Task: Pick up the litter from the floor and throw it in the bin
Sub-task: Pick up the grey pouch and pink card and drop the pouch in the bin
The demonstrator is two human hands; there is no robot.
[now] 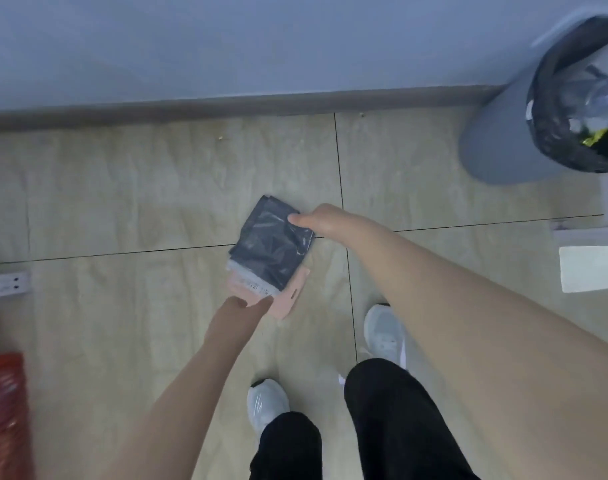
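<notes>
1. The litter was a flat dark plastic bag (269, 245) lying on top of a pink card packet (283, 299), the two held as one stack above the tiled floor (122, 188), roughly over a crossing of tile joints.
2. The right hand (316, 220) pinched the bag's upper right corner, its thumb pressed on the top of the plastic; the other fingers were hidden beneath, so it looked clamped on the bag.
3. The left hand (242, 308) gripped the lower left edge of the pink packet, closed on it, with its fingers likewise tucked out of sight.
4. Whether the stack was fully clear of the floor I could not tell for certain, though both grips suggested it was lifted.
5. The grey bin (496, 143), lined with a black bag and already holding rubbish, stood well apart at the upper right against the wall (226, 46).
6. Judged from this, the pick-up step was in hand and the throw not yet done.
7. The next move called for carrying both pieces together to the right, over the bin's open mouth, then letting go with both hands; the slippery bag could slide off the packet on the way.
</notes>
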